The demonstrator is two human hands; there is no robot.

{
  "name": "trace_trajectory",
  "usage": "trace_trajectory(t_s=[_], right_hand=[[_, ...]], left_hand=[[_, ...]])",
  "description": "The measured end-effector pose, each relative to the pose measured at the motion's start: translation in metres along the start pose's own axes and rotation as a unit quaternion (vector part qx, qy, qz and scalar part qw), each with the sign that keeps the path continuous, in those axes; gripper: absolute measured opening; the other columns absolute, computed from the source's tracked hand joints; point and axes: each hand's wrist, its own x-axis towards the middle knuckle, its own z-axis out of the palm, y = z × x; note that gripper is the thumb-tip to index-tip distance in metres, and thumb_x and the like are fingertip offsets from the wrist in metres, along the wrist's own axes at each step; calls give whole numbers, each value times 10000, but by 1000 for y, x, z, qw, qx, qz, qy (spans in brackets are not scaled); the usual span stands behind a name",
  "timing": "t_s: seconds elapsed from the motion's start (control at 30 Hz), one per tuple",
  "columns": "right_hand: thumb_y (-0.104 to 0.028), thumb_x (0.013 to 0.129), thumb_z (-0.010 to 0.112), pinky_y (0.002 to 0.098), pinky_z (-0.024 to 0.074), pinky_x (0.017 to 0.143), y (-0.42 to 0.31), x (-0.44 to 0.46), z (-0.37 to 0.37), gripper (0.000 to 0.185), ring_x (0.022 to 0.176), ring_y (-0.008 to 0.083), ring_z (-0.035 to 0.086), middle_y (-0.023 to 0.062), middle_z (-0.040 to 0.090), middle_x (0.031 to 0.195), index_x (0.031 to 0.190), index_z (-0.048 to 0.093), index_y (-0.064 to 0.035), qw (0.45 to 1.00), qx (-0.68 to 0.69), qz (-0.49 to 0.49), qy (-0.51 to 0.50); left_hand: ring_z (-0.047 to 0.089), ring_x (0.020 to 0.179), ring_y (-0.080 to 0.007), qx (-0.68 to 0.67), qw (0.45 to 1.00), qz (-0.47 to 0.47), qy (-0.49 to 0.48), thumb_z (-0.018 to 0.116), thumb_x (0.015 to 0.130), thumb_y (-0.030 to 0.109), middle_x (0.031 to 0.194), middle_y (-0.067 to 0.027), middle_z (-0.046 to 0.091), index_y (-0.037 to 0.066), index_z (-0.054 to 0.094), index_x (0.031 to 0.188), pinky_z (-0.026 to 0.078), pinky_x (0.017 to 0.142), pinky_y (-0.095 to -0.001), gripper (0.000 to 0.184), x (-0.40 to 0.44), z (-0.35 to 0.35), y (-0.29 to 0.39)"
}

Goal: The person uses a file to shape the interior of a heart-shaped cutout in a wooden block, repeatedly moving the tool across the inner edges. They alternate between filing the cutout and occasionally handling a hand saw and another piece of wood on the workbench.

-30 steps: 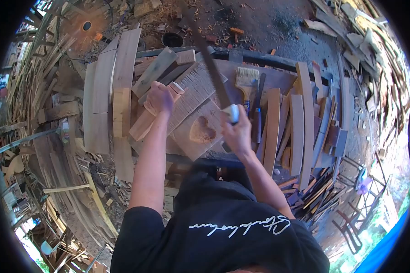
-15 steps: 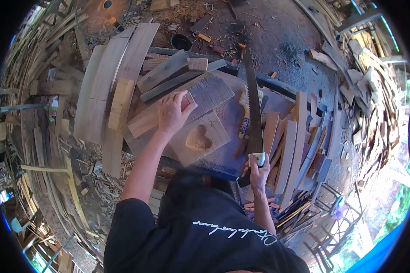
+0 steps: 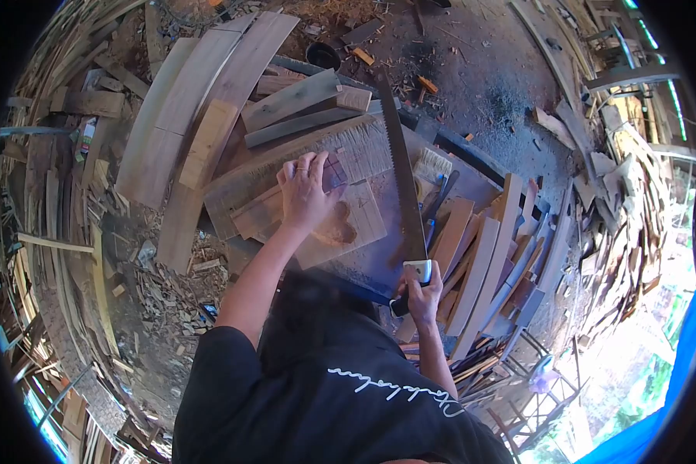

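Observation:
My right hand (image 3: 424,300) is wrapped round the black-and-white handle of a handsaw (image 3: 407,185), whose long dark blade points away from me with its teeth to the left. My left hand (image 3: 305,192) grips a narrow wooden board (image 3: 257,214) from above, its fingers curled over the far edge. The board's reddish-brown end (image 3: 334,172) pokes out beside the fingers. Beneath lies a wider rough plank (image 3: 367,147). A square wooden block (image 3: 367,220) with a heart-shaped hollow sits nearer to me, partly covered by my left hand. The saw blade stays apart from the board.
A paintbrush (image 3: 433,164) lies right of the saw on the worktable (image 3: 390,267). Offcuts (image 3: 290,100) lie behind the plank, and curved wooden strips (image 3: 475,278) are stacked at the right. Long boards (image 3: 182,116) lean at the left; scraps cover the floor.
The saw has swung left, closer to the plank. My left hand has shifted with the narrow board, whose reddish end now shows past the fingers. The camera view has also shifted.

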Motion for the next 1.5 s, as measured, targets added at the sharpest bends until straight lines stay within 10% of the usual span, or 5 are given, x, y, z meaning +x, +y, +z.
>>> trace_trajectory(t_s=[0.33,0.67,1.03,1.5], right_hand=[[-184,945,672,232,474,493,15,-9,-7,199,550,75,588,44,617,702,916,543,-35,998,-17,-46,-28],[-143,895,708,388,501,636,17,-17,-1,185,692,341,643,176,629,792,959,586,-19,946,-210,-242,-49],[-138,895,697,426,502,641,44,-4,0,189,722,388,635,193,628,836,988,585,-16,934,-205,-283,-78],[-134,902,690,460,484,635,34,13,25,211,755,460,598,230,595,819,913,516,-13,944,-184,-256,-97]], left_hand=[[602,967,-275,-85,993,-68,45,589,938,336,1001,-69,655,108,667,1024,402,864,-435,256,8,13,-7],[619,972,-302,12,957,-289,13,453,957,356,866,-139,698,99,668,834,390,848,-467,357,34,22,18],[675,921,-326,-5,941,-305,149,427,946,299,934,-152,719,134,682,921,387,848,-466,305,34,51,3],[654,946,-267,96,941,-324,31,485,880,247,898,-98,718,138,725,852,387,817,-427,265,38,36,16]])
